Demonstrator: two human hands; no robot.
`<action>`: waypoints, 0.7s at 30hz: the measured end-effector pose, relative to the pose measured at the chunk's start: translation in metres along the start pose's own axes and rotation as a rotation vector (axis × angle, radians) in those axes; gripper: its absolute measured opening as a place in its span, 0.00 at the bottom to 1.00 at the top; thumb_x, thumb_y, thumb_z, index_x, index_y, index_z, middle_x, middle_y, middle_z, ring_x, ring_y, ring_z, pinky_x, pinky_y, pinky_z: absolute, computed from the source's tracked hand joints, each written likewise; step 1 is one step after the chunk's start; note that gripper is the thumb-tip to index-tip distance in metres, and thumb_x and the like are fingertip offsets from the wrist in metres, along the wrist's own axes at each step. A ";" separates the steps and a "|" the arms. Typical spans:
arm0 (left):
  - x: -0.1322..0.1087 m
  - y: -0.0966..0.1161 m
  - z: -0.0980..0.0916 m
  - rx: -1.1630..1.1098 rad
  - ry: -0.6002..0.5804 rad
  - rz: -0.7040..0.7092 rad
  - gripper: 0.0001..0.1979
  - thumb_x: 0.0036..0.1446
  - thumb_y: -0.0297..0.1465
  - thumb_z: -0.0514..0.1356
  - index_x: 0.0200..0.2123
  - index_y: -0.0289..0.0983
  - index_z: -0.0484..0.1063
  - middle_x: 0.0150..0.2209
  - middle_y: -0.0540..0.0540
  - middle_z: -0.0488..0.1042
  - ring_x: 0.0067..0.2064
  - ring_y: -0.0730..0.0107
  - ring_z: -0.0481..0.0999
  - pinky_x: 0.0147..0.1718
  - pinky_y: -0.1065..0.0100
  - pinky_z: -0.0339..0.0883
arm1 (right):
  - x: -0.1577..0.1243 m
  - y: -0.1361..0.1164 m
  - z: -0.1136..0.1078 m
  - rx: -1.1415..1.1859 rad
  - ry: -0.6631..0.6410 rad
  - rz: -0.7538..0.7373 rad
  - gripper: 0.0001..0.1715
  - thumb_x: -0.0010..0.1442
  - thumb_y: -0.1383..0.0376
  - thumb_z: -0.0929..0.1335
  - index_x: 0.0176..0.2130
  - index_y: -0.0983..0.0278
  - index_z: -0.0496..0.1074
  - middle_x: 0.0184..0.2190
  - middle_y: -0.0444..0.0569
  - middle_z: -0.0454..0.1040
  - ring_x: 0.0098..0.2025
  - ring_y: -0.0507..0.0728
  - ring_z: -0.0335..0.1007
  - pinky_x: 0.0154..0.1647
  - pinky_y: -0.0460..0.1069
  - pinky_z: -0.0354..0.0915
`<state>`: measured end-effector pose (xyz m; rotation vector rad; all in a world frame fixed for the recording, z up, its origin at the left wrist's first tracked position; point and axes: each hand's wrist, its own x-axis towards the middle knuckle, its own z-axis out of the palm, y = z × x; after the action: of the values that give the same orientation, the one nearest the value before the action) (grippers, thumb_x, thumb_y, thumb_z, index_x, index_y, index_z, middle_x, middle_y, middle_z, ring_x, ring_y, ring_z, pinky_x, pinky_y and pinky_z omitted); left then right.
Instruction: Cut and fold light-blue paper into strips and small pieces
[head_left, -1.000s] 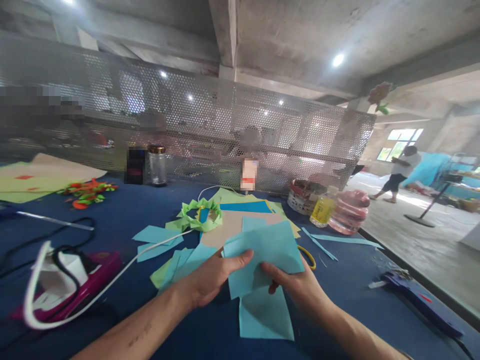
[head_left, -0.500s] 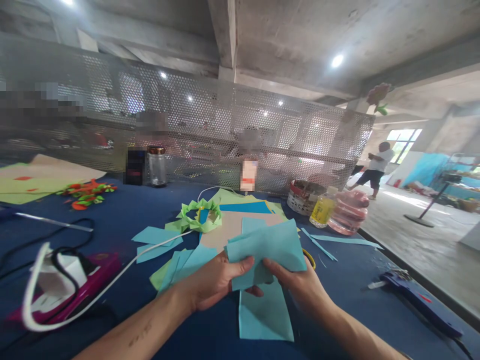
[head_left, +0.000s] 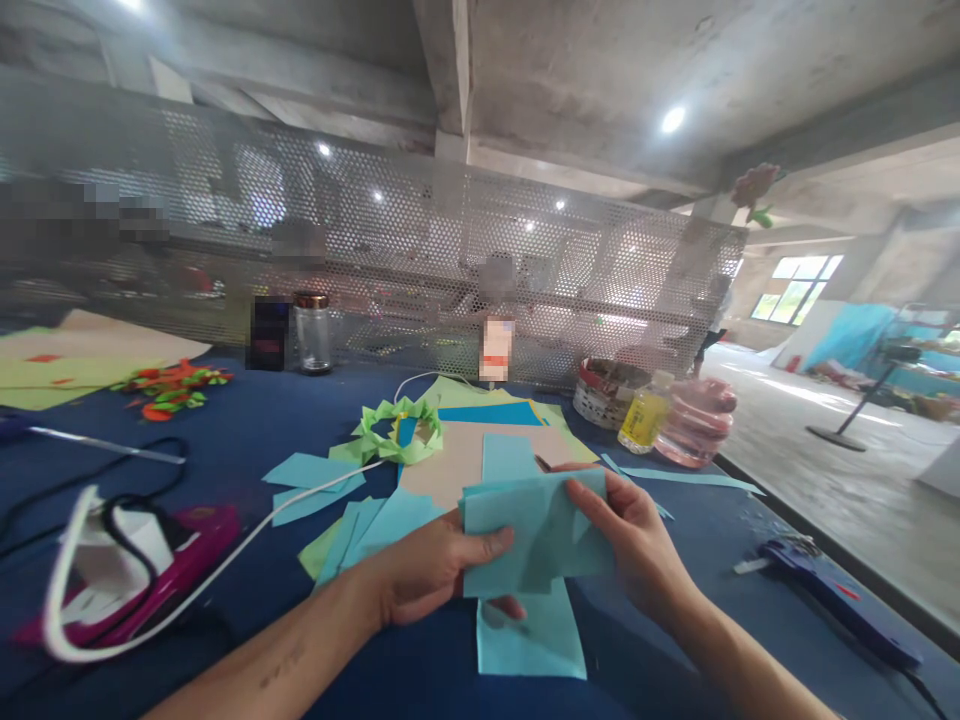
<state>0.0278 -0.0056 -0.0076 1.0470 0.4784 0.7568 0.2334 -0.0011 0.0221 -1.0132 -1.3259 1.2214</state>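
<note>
A folded piece of light blue paper (head_left: 525, 540) is held up between both hands over the table. My left hand (head_left: 442, 560) grips its left end, thumb on the front face and fingers behind. At the upper right corner, my right hand (head_left: 630, 520) pinches the paper with thumb and fingers. Below it lies another light blue sheet (head_left: 532, 640), partly hidden by the held paper. Cut light blue pieces (head_left: 315, 475) rest to the left, near a ring of folded green paper (head_left: 397, 432).
A magenta power strip (head_left: 187, 560) with a white cable sits at left. On the right are a blue glue gun (head_left: 840, 600), a yellow-labelled bottle (head_left: 643, 415), a pink bottle (head_left: 697, 425) and a basket (head_left: 604, 395). A glass jar (head_left: 313, 335) stands before the perforated screen (head_left: 420, 260).
My right hand has moved from the paper's lower edge up to its upper right corner. The paper is now more level. A person walking at right has passed behind the screen's edge.
</note>
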 end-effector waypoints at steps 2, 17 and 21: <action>0.000 0.000 0.001 0.008 -0.011 -0.010 0.21 0.55 0.37 0.64 0.52 0.39 0.72 0.45 0.39 0.77 0.39 0.60 0.78 0.32 0.60 0.74 | -0.002 0.001 0.002 -0.022 -0.018 0.003 0.20 0.49 0.52 0.74 0.37 0.64 0.76 0.27 0.46 0.74 0.27 0.52 0.69 0.27 0.45 0.66; 0.003 -0.003 0.001 0.043 0.078 0.006 0.21 0.56 0.38 0.62 0.53 0.40 0.70 0.48 0.39 0.75 0.39 0.60 0.76 0.32 0.60 0.73 | -0.007 -0.002 0.005 -0.852 0.369 -0.787 0.09 0.59 0.61 0.67 0.41 0.59 0.70 0.38 0.51 0.71 0.39 0.59 0.67 0.40 0.53 0.63; 0.002 0.001 0.003 0.031 0.089 0.040 0.20 0.58 0.38 0.61 0.54 0.43 0.70 0.51 0.40 0.73 0.47 0.55 0.74 0.35 0.58 0.73 | -0.009 -0.003 0.009 -1.173 0.221 -0.811 0.08 0.62 0.62 0.65 0.31 0.59 0.71 0.26 0.46 0.72 0.32 0.57 0.66 0.37 0.53 0.57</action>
<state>0.0311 -0.0053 -0.0056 1.0576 0.5485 0.8370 0.2262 -0.0119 0.0243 -1.1060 -1.9981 -0.3716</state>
